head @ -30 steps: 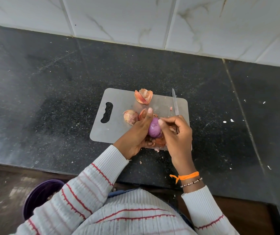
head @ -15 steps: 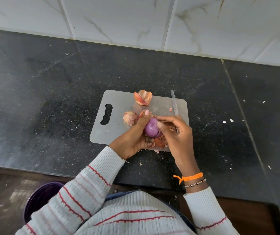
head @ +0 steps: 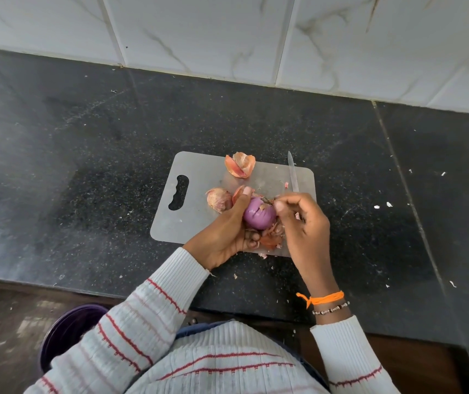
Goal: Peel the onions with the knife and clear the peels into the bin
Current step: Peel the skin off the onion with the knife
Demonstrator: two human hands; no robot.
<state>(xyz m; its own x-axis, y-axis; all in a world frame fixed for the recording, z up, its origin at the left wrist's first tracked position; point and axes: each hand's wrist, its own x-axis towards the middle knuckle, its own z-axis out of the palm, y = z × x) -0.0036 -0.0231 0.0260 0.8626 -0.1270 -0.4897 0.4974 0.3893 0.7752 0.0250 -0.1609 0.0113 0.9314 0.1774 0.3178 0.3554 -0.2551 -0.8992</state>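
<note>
Here the left hand (head: 224, 231) cups the half-peeled purple onion (head: 259, 214) just above the near edge of the grey plastic cutting board (head: 199, 194), fingers curled under it and thumb pressed along its far side. The right hand (head: 303, 220) is curled too: thumb and forefinger pinch at the dry top of the onion, where a scrap of skin sticks up, and the other fingers look to be holding the small steel-bladed knife (head: 293, 174), whose blade points away over the board; the handle is hidden in the palm, so that grip is a judgement

The step in hand seems to be pulling the last papery layer off. It would go best with a low pinch, close to the root end, and a pull down along the onion's curve so the skin comes off in one sheet rather than tearing. The left hand should turn the onion into the pull, and the blade should stay pointed away from the left thumb

Beneath the hands lies a heap of orange-brown peels (head: 270, 238), touching the board's near edge. An unpeeled pale pink onion (head: 218, 199) sits just left of the thumb, and a curled orange peel shell (head: 240, 164) lies at the far edge. The board rests on the speckled black stone surface (head: 85, 166), scattered with small flakes. The purple round bin (head: 68, 331) stands on the floor below, to the left, partly behind the sleeve; the peels are not yet cleared into it
</note>
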